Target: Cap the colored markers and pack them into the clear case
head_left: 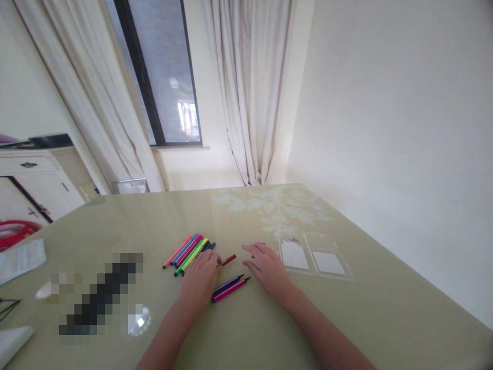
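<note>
My left hand (202, 275) is closed, with its fingertips on a dark red marker (228, 260) that points toward the right. Just left of that hand, and partly under it, lies a row of capped markers (184, 253) in orange, blue, pink, green, yellow and dark colours. Nearer to me, a navy marker (230, 287) and a magenta marker (233, 290) rest side by side, their tips bare. My right hand (268, 267) hovers low over the table with thumb and fingers apart. A bit of red shows behind its fingers; what it belongs to is hidden.
A clear plastic case (314, 254) with white inserts lies opened on the glossy green table (246, 339). To the left are a blurred dark object (100, 298), a shiny round item (140, 321) and a pale packet (23, 259). A wall borders the right side.
</note>
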The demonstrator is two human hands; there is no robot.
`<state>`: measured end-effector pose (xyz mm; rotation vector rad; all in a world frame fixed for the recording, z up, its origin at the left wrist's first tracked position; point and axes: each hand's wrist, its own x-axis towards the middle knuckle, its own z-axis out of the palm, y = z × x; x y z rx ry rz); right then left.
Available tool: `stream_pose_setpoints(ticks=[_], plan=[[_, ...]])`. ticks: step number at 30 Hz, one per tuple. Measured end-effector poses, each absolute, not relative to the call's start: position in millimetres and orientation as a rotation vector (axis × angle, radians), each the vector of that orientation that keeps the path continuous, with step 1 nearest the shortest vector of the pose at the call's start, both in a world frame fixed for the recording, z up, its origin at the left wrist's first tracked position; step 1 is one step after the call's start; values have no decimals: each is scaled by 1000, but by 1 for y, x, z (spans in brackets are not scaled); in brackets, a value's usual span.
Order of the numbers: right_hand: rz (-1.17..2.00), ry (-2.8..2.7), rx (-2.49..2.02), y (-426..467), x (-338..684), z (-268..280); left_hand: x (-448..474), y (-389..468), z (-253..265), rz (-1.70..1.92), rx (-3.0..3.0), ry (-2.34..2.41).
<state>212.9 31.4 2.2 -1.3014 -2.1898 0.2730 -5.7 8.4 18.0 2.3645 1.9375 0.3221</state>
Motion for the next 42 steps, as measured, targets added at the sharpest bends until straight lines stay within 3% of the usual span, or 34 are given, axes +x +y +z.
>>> stream_pose_setpoints(ticks=[13, 22, 31, 42], plan=[[409, -2270, -1051, 29, 214, 7, 12, -3, 11, 686, 2449, 1560], [312, -2297, -931, 34, 217, 10, 23, -6, 17, 427, 2349, 1741], [179, -1781, -1343, 66, 286, 12, -13, 9, 21, 546, 2176, 2032], [255, -2136, -1506, 49, 242, 3, -11, 8, 12, 508, 2124, 1565]])
